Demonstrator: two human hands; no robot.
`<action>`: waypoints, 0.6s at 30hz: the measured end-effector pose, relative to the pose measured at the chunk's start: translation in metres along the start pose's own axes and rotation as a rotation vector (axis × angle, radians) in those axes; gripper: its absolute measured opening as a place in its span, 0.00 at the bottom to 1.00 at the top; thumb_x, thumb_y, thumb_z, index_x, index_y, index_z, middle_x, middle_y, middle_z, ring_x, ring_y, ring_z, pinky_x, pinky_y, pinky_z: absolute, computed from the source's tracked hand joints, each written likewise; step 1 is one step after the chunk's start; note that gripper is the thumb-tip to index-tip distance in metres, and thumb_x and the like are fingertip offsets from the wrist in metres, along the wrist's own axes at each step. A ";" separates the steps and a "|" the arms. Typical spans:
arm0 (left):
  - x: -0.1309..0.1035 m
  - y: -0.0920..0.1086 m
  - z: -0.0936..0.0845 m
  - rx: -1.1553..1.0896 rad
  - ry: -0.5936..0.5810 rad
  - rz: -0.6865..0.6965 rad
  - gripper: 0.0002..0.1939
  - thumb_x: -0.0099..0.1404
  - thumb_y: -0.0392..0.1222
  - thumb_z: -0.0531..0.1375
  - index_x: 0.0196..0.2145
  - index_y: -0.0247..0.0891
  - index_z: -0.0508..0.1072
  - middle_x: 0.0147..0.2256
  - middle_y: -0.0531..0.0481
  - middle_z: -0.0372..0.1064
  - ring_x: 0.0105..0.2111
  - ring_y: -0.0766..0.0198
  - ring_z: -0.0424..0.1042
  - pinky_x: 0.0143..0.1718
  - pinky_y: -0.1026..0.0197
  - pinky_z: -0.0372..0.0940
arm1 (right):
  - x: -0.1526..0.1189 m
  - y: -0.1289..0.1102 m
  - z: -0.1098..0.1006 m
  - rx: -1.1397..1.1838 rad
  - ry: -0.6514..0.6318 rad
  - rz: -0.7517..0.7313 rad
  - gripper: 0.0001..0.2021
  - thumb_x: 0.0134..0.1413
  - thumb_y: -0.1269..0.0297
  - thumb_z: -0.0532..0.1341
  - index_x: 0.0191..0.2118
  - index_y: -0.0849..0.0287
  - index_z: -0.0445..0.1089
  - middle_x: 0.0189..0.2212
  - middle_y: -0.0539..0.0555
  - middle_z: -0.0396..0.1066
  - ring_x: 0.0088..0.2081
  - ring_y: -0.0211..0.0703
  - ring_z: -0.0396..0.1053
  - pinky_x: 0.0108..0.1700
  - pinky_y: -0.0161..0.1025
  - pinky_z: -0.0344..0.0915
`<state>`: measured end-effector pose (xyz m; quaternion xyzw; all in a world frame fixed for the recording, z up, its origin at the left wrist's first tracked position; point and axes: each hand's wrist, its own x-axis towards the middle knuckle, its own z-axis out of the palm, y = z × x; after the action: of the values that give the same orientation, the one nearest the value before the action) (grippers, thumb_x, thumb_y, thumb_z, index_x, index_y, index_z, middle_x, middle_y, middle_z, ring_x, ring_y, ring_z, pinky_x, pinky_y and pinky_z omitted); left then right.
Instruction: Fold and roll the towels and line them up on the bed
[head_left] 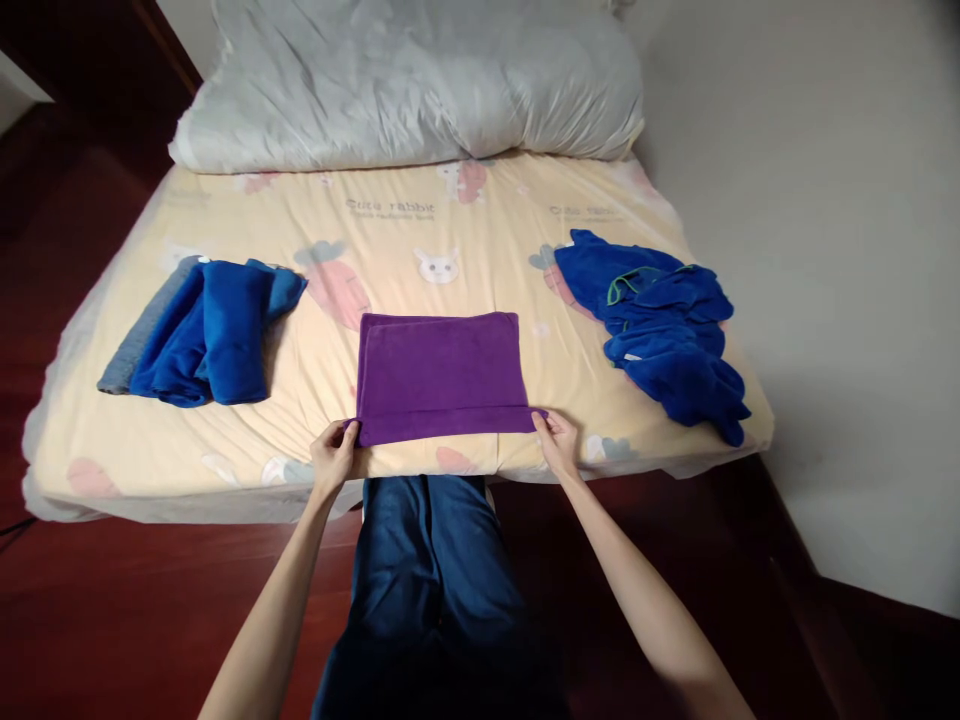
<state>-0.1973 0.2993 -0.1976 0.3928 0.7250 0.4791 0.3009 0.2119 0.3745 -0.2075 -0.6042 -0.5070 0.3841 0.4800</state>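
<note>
A purple towel (442, 365), folded into a rectangle, lies near the front edge of the bed. Its near edge is turned up into a narrow strip. My left hand (334, 452) pinches the near left corner between thumb and fingers. At the opposite end of that strip, my right hand (556, 440) pinches the near right corner. Both thumbs rest on top of the cloth, and the fingertips beneath are partly hidden.
Rolled cloths in blue and grey (232, 330) lie on the left of the bed (450, 230). To the right is a crumpled blue cloth (664, 325) with a green cord. A grey quilt (420, 80) is bunched at the far end. A wall (840, 280) stands close on the right.
</note>
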 end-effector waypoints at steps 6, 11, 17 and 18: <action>0.000 0.006 0.003 0.087 0.030 0.018 0.21 0.63 0.58 0.61 0.35 0.35 0.79 0.29 0.48 0.76 0.30 0.61 0.73 0.32 0.62 0.66 | 0.000 0.000 0.010 -0.033 0.018 -0.046 0.20 0.56 0.48 0.66 0.25 0.57 0.65 0.21 0.48 0.62 0.25 0.37 0.61 0.28 0.35 0.63; -0.001 0.006 0.006 0.163 0.093 0.026 0.20 0.63 0.58 0.62 0.35 0.36 0.80 0.31 0.48 0.78 0.32 0.59 0.75 0.35 0.61 0.68 | -0.004 -0.001 0.016 -0.049 0.019 -0.057 0.17 0.59 0.49 0.64 0.29 0.59 0.70 0.25 0.51 0.68 0.27 0.40 0.65 0.31 0.37 0.65; -0.002 0.005 0.009 0.187 0.137 0.022 0.20 0.63 0.58 0.62 0.36 0.37 0.80 0.32 0.47 0.79 0.32 0.58 0.77 0.37 0.59 0.69 | -0.005 -0.001 0.019 -0.054 0.055 -0.086 0.16 0.60 0.50 0.64 0.32 0.59 0.72 0.25 0.52 0.69 0.27 0.41 0.65 0.32 0.38 0.65; -0.002 0.006 0.010 0.204 0.150 0.027 0.20 0.63 0.58 0.62 0.35 0.37 0.80 0.32 0.47 0.79 0.32 0.58 0.77 0.37 0.59 0.69 | -0.005 0.000 0.020 -0.064 0.065 -0.090 0.16 0.60 0.50 0.64 0.32 0.60 0.73 0.25 0.52 0.70 0.27 0.41 0.66 0.32 0.39 0.65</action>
<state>-0.1867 0.3035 -0.1958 0.3943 0.7851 0.4347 0.1979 0.1923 0.3736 -0.2120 -0.6081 -0.5295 0.3259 0.4935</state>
